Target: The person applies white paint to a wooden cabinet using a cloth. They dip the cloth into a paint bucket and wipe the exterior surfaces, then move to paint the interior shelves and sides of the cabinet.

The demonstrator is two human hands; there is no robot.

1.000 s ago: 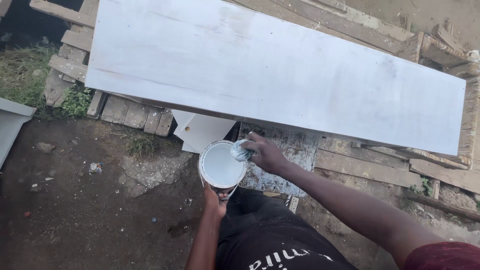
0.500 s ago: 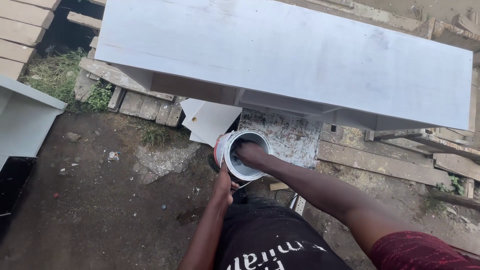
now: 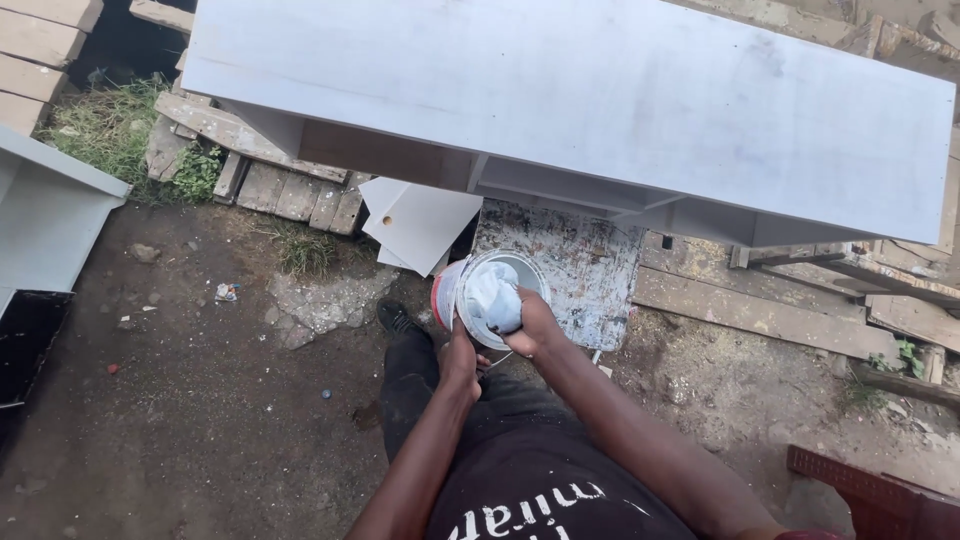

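My left hand (image 3: 462, 362) grips a small round can (image 3: 452, 293) from below; the can has a red outside and a white-coated inside and is tipped toward me. My right hand (image 3: 532, 322) reaches into the can's mouth and holds a whitish, paint-soaked cloth (image 3: 494, 297) pressed against the inside. Just beyond the can stands a long white-painted wooden cabinet (image 3: 600, 100), its broad top facing up, with open compartments along its near side.
A paint-splattered board (image 3: 580, 270) and a loose white panel (image 3: 420, 222) lie under the cabinet's edge. Wooden planks (image 3: 290, 190) and grass sit at the left, a grey-white box (image 3: 50, 210) at far left, a dark red crate (image 3: 880, 500) at bottom right. Bare dirt ground lies around my feet.
The can has tipped further toward me and the view has shifted down. My right hand has gone deeper into the can with the cloth.
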